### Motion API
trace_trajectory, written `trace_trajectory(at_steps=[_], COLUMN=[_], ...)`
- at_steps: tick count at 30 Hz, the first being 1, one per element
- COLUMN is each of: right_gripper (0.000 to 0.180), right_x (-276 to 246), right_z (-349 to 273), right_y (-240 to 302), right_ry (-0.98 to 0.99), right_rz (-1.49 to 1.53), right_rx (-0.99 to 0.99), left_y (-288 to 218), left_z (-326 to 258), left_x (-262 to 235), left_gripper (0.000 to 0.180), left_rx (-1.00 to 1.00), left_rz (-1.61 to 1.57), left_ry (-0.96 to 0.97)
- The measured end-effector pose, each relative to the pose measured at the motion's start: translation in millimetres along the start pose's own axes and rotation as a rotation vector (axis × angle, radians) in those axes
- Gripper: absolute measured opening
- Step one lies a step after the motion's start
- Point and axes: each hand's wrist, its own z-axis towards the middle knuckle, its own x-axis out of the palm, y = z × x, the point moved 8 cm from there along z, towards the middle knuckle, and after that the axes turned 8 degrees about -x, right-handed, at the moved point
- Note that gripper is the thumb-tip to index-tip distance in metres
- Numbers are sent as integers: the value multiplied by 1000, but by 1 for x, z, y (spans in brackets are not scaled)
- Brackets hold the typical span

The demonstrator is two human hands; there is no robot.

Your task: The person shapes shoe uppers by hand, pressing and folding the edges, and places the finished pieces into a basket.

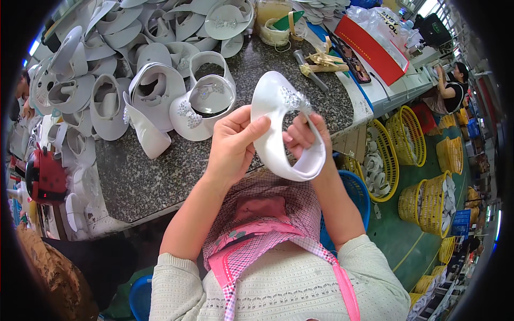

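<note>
Left grip (236, 138) pinches a glossy white, bead-trimmed shoe upper (272, 140); right grip (304, 134), partly hidden, seemingly grasps its edge.

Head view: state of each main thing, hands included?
Left hand, closed on the shoe upper
Right hand, fingers curled, partly hidden by the upper
Shoe upper, white, held up, tilted, bead trim on
Other uppers, heaped, overlapping
Yellow basket, holding white pieces
Red box, open, plastic bag showing
</note>
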Motion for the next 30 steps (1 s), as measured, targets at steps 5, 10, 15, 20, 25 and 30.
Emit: trace_trajectory(at_steps=[5,10,15,20,25,30], right_gripper=[23,22,20,24,17,17], right_x=[-8,-9,-15,-11,-2,-32], right_z=[-9,-9,-13,-11,-10,-47], right_y=[-5,-10,-8,1,0,26], right_ry=[-49,-80,-109,-138,-133,-11], right_rz=[-13,-15,-90,-196,-260,-2225], right_rx=[-109,-158,-166,-207,-301,-694], left_y=[9,10,13,3,0,0], left_z=[2,4,4,10,11,0], left_x=[-3,-3,-3,-13,-20,-38], left_gripper=[20,19,22,24,22,20], left_rx=[43,40,-113,-67,8,10], left_rz=[21,16,239,310,302,433], left_ry=[-145,-154,-162,-126,-223,-390])
